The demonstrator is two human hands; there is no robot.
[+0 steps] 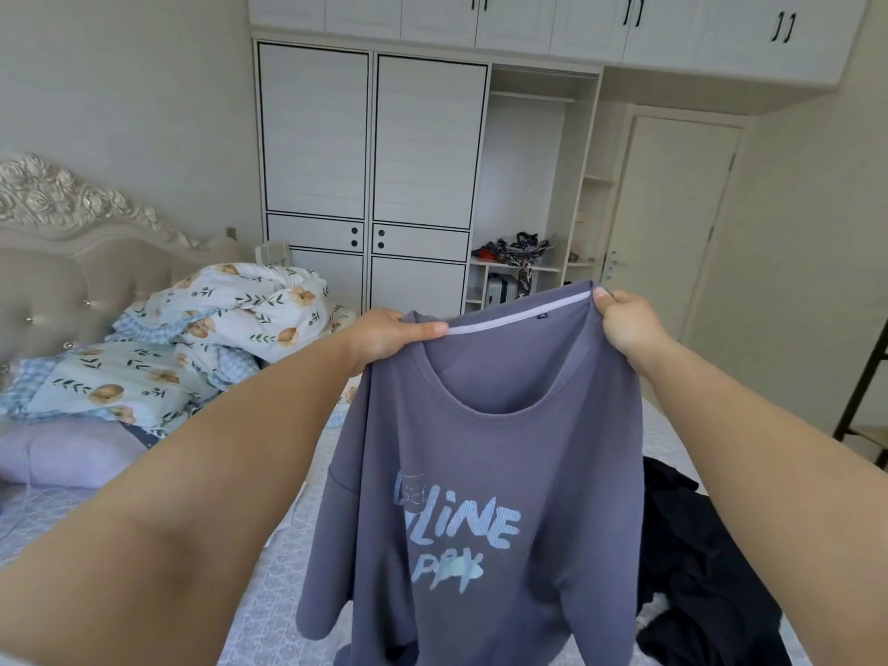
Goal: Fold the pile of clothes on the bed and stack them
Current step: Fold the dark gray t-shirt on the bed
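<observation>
on the left, a floral duvet (230,310) lies heaped against the bed's headboard (57,218), and the bed (278,569) runs forward under everything. the left hand (384,336) pinches one shoulder of a grey-blue t-shirt (480,473), thumb lying along the white neck tape. the shirt hangs in the air over the bed, printed front towards the camera, collar up and hem down past the bottom edge, so its long axis is close to vertical, leaning a little up to the right. the right hand (624,324) grips the other shoulder, fingers curled over the seam. it looks light, soft and limp, neither slippery nor fragile; the shoulder seams seem the best hold, since they spread it flat for laying down. a dark garment pile (696,569) sits on the bed beside it, at the right.
</observation>
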